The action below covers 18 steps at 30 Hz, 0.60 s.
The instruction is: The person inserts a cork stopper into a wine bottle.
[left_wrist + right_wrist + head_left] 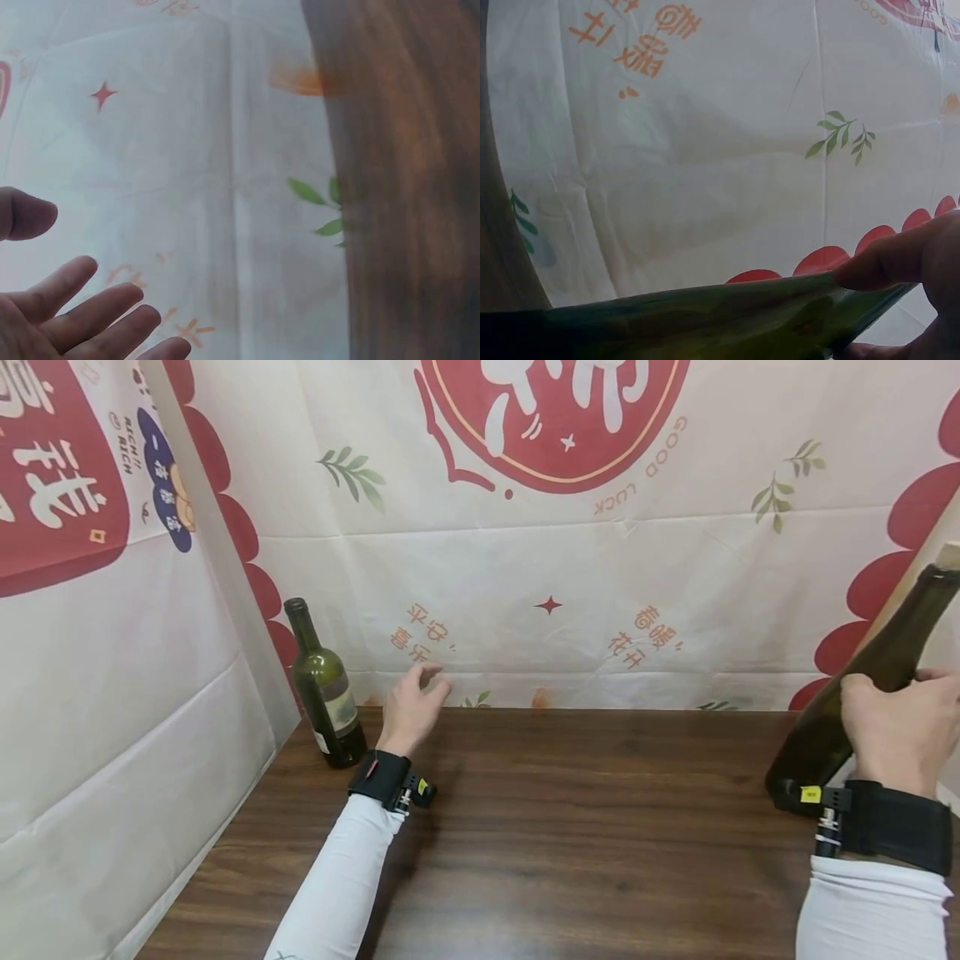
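A dark green wine bottle (324, 688) with a worn label stands upright at the back left corner of the wooden table (570, 827). My left hand (414, 707) hovers just right of it with fingers spread and relaxed (82, 315), holding nothing. At the right edge, my right hand (896, 727) grips a second dark green bottle (862, 693) around its body. That bottle is tilted, neck up to the right, with a cork in its mouth. In the right wrist view the green glass (705, 319) fills the bottom under my thumb (900, 259).
A cream cloth printed with red shapes and green leaves (525, 568) hangs behind the table and along the left side (112, 652). Both arms wear white sleeves and black wrist straps.
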Each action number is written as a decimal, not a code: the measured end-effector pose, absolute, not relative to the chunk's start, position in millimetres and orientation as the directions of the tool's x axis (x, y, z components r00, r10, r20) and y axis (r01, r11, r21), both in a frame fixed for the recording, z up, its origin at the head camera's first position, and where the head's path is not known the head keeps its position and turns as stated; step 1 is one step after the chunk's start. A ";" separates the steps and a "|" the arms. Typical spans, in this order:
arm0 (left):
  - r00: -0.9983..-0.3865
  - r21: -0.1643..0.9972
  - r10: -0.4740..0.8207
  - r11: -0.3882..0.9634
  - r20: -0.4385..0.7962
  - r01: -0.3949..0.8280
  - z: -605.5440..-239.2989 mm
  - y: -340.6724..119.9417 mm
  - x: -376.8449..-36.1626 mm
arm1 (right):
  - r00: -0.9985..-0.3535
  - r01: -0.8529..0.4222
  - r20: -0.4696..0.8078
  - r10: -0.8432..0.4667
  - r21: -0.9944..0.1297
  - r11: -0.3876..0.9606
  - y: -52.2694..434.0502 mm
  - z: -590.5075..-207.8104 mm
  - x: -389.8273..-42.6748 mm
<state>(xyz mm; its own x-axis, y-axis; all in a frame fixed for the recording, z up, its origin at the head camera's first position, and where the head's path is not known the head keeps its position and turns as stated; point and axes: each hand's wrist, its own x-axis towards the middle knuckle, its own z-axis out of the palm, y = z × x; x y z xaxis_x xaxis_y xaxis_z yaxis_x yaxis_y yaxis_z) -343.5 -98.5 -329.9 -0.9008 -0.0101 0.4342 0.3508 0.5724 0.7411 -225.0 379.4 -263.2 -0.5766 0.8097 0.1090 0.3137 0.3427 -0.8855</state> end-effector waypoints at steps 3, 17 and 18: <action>-0.883 0.745 -0.034 0.552 0.468 0.373 -323.4 -101.2 -342.4 | -0.603 0.321 0.124 0.788 -0.867 0.382 383.8 -266.4 -221.9; -0.618 0.607 -0.198 0.553 0.761 0.571 -299.6 -108.8 -331.7 | -0.719 0.390 0.107 0.687 -0.755 0.526 400.0 -280.7 -213.1; -0.592 0.595 -0.212 0.554 0.777 0.583 -297.4 -109.5 -331.1 | -0.727 0.397 0.107 0.679 -0.741 0.542 401.3 -281.0 -212.2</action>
